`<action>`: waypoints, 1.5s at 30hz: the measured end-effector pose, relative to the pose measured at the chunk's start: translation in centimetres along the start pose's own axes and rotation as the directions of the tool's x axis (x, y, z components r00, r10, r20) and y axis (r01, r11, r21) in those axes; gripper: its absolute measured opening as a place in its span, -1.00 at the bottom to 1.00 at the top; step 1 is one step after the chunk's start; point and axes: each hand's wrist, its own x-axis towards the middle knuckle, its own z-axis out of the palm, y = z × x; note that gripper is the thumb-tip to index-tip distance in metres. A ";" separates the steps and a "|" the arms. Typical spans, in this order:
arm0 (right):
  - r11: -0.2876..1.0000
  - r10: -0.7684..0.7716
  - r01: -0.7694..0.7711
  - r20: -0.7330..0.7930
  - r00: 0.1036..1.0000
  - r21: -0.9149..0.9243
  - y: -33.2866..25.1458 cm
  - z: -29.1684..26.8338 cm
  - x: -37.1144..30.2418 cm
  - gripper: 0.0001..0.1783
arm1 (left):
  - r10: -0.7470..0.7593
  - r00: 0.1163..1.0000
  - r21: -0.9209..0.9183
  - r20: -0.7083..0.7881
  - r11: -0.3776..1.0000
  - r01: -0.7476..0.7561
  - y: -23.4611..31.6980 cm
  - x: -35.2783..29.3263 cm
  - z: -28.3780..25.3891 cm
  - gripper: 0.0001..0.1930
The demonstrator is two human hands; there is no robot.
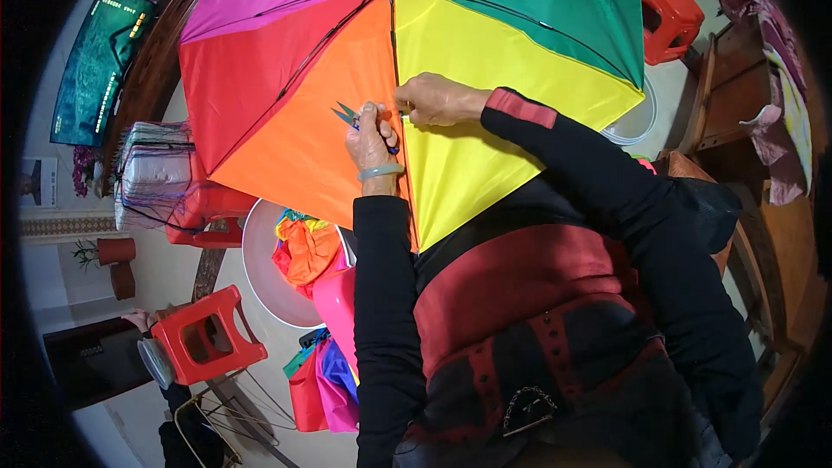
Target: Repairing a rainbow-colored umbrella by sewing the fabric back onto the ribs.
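An opened rainbow umbrella (329,78) spreads out in front of me, its inner side with black ribs (312,56) facing me. My left hand (373,140), with a pale bangle (381,172) at the wrist, is closed around small scissors (348,113). Their blades point up and to the left over the orange panel. Beside it, my right hand (440,100) pinches at the rib along the seam between the orange and yellow panels. Whatever lies between those fingertips is too small to make out.
A white basin (260,273) of colourful cloth stands at lower left, near more folded fabric (325,390). Red plastic stools (212,334) stand at left and another red stool (669,17) at upper right. Wooden furniture (737,87) lines the right side. Another person's hand (139,321) shows at far left.
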 end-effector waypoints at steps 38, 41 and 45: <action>0.418 0.464 -0.061 -0.155 0.872 0.906 0.2 -8.8 -3.6 -0.81 | 0.309 0.901 0.686 0.304 0.586 -0.432 -1.7 0.6 -0.4 -0.88; 0.391 0.439 0.110 -0.290 0.850 0.914 1.7 -11.8 -4.4 -0.80 | 0.235 0.932 0.667 0.278 0.651 -0.363 -1.4 0.5 -0.4 -0.89; 0.474 0.514 -0.030 -0.249 0.821 0.880 2.1 -12.0 -5.4 -0.84 | 0.225 0.922 0.657 0.316 0.649 -0.384 -1.6 0.7 -0.3 -0.87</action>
